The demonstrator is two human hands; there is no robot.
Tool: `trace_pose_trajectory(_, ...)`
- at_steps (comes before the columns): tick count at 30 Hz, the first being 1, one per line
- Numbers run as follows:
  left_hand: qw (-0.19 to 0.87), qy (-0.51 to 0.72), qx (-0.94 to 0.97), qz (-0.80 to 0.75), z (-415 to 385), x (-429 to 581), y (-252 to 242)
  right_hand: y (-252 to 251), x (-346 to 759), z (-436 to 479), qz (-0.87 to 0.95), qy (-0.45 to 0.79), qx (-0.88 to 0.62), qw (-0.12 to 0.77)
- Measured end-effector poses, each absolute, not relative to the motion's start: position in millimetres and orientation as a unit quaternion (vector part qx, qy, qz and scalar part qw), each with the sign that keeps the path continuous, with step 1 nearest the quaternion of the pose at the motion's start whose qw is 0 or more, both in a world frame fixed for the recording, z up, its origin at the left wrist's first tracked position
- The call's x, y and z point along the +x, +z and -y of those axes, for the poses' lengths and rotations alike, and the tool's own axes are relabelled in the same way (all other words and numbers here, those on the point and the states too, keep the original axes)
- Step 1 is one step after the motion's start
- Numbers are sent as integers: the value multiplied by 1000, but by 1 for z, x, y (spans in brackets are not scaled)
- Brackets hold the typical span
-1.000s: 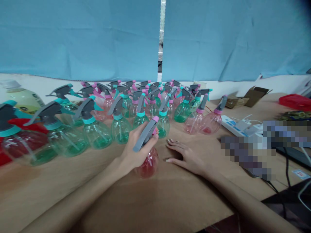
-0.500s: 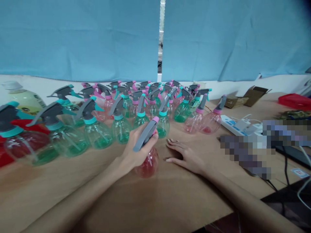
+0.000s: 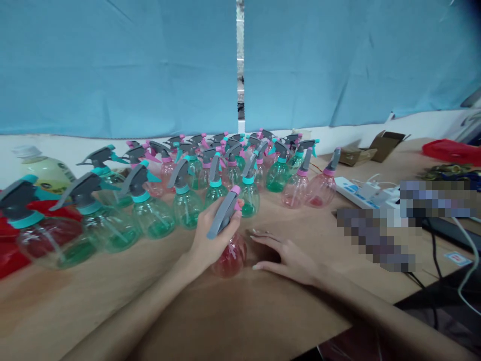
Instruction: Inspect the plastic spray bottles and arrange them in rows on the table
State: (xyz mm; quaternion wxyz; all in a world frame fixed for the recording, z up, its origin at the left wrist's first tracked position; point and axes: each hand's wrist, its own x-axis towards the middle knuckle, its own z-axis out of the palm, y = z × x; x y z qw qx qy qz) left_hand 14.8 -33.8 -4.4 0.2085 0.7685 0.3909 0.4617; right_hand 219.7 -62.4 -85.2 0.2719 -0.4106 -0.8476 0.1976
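The pink spray bottle [image 3: 230, 259] is left of the power strip [image 3: 355, 194] and nearer to me, about upright on the table [image 3: 188, 321]. My left hand [image 3: 210, 228] grasps it at the neck, with the grey spray head [image 3: 224, 213] poking up past my thumb; I cannot tell whether a finger presses the trigger. My right hand [image 3: 289, 253] is free, fingers loosely curved and thumb apart, also left of the strip and nearer to me, just beside the bottle.

To do this well, I think I should hold the neck snugly without squeezing the trigger, steady the round base with my free fingers, and mind the green bottle [image 3: 250, 198], farther back on the table and also left of the strip, so my knuckles don't knock it.
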Motion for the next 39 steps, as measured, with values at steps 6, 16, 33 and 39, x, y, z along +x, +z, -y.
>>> trace_pose_trajectory(6,203,471,767,-385,35,33,-6,-64,212,81,822,223,-429,301)
trace_pose_trajectory(16,216,494,770,-342,24,96,-13,-51,224,85,765,166,-476,402)
trace_pose_trajectory(33,218,421,807,-351,15,97,-48,-41,273,34,763,56,-546,342)
trace_pose_trajectory(39,212,369,811,-401,20,75,-78,-33,271,3,737,-12,-600,311)
